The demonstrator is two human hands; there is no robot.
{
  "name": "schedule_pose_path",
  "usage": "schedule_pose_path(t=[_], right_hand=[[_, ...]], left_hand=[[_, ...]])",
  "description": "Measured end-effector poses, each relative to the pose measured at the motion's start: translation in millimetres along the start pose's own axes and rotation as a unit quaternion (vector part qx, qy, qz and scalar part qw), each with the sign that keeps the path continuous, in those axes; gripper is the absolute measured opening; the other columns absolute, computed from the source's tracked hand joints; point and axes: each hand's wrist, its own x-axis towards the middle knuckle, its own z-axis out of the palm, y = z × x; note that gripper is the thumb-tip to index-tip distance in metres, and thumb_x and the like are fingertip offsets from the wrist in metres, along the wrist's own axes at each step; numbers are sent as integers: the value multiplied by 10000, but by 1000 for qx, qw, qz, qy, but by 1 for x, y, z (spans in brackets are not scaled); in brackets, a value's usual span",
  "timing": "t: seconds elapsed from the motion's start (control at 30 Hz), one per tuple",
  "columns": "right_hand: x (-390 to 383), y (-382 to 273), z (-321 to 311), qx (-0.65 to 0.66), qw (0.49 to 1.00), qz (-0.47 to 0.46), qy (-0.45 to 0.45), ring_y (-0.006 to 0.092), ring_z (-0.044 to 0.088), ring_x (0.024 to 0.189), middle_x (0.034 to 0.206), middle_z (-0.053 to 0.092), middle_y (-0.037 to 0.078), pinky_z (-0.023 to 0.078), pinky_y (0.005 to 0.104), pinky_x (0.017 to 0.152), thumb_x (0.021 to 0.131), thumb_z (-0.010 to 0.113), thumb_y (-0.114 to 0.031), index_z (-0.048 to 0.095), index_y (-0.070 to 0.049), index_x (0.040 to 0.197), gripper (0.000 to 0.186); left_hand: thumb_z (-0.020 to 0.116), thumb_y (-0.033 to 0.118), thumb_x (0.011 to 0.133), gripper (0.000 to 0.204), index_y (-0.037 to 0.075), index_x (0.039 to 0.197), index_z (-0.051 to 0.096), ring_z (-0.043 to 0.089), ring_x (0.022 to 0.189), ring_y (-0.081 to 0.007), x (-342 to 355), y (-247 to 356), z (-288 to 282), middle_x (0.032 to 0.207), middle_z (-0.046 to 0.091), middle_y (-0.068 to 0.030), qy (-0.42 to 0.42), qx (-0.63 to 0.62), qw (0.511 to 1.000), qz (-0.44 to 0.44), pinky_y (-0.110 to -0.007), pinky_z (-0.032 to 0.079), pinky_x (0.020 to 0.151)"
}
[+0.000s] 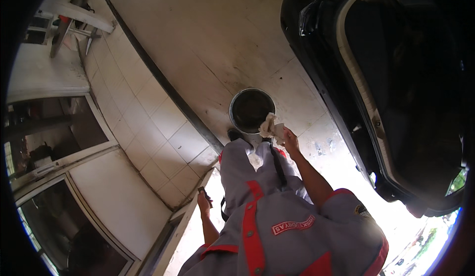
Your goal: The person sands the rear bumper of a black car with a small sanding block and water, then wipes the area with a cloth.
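My right hand (291, 143) is closed on a crumpled off-white cloth (267, 126), held at the near right edge of a round bucket (232, 104). The cloth overlaps the bucket's rim; I cannot tell whether it touches it. Inside the bucket it looks dark, and its contents are hard to make out. Down at my left side, my left hand (204, 207) is closed around a small dark object (203, 191), whose kind is unclear. The bucket stands on the floor just beyond my shoes.
A black car (316, 66) with a large opening stands at the right. Along the left runs a tiled surface (143, 115) edged by a dark strip (170, 89), with framed windows (57, 127) beyond. The pale floor (208, 33) has dark stains. Bright light falls behind me.
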Motion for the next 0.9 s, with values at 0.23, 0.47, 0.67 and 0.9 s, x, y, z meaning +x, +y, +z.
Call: schedule_pose_path(t=[0.23, 0.47, 0.67, 0.9], right_hand=[[17, 11, 47, -160, 983, 6, 93, 323, 664, 946, 977, 701, 159, 502, 425, 845, 871, 619, -303, 700, -99, 1028, 270], [-6, -2, 73, -127, 971, 131, 153, 281, 648, 1012, 1023, 694, 148, 499, 370, 893, 708, 540, 10, 692, -73, 986, 328], [-19, 15, 58, -121, 976, 124, 130, 311, 598, 1114, 1150, 651, 152, 477, 420, 949, 771, 631, -84, 643, -108, 1136, 366], [-83, 31, 19, -200, 951, 162, 170, 342, 628, 1061, 1121, 661, 192, 501, 421, 900, 777, 722, -241, 624, -109, 1175, 431]], left_hand=[[454, 407, 981, 355, 69, 920, 543, 564, 528, -183, 42, 17, -35, 699, 552, -60, -42, -35, 997, 47, -341, 488, 508], [418, 267, 888, 224, 61, 950, 479, 566, 605, -240, 87, 52, -112, 794, 531, -104, -67, -45, 996, 29, -386, 490, 564], [402, 236, 854, 201, 84, 971, 460, 551, 630, -244, 120, 96, -150, 840, 506, -96, -60, 30, 998, 6, -383, 495, 558], [435, 217, 870, 170, 93, 961, 511, 562, 696, -191, 185, 185, -122, 780, 520, -49, -122, 1, 987, 100, -350, 481, 632]])
